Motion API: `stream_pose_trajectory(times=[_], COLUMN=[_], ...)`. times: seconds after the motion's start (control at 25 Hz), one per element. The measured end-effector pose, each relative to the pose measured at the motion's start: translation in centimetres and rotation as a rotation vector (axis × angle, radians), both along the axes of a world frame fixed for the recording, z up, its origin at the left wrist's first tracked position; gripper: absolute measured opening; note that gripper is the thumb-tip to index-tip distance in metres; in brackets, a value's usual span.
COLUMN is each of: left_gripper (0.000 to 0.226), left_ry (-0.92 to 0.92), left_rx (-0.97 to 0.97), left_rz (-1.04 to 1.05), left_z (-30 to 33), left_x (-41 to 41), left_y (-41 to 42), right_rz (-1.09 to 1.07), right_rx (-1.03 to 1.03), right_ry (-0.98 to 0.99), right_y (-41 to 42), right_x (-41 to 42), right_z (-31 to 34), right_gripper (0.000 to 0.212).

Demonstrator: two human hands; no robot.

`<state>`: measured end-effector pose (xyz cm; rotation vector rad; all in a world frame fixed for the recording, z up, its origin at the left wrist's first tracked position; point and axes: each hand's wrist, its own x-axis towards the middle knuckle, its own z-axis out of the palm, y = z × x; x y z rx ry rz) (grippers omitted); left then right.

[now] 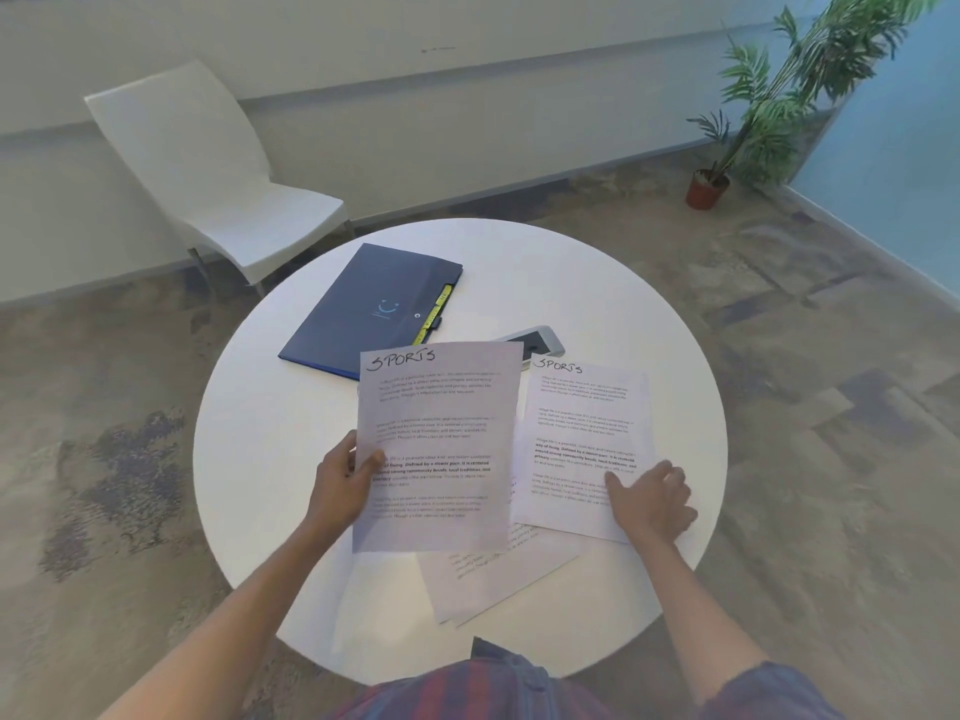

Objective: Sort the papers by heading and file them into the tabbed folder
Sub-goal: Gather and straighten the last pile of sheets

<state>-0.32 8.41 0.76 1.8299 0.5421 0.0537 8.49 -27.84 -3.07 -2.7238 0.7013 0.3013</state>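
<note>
Loose papers [493, 574] lie nearest on the round white table [270, 433]; left hand [340, 478] pinches one SPORTS sheet [436, 444]; right hand [649, 498], fingers relaxed, presses another SPORTS sheet [582, 433]; navy tabbed folder [369, 304] lies closed beyond

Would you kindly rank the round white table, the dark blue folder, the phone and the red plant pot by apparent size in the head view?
1. Round white table
2. Dark blue folder
3. Phone, partly hidden by paper
4. Red plant pot, though it stands farther away
</note>
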Motion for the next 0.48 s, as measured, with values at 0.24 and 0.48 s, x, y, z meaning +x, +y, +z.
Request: stream_pose_trajectory(times=[0.24, 0.48], left_gripper=[0.023, 0.013], left_ry=[-0.074, -0.063], left_rx=[-0.152, -0.218], left_rz=[-0.005, 0.039], left_z=[2.1, 2.4], left_x=[1.0, 1.7], left_y=[-1.5, -2.2], right_rz=[-0.059, -0.128], right_rx=[0.083, 0.378], right_ry=[0.058, 0.094], right_y=[-1.3, -3.3], right_x=[1.0, 2.3], right_z=[-0.3, -0.1], right_gripper=[0.078, 0.048])
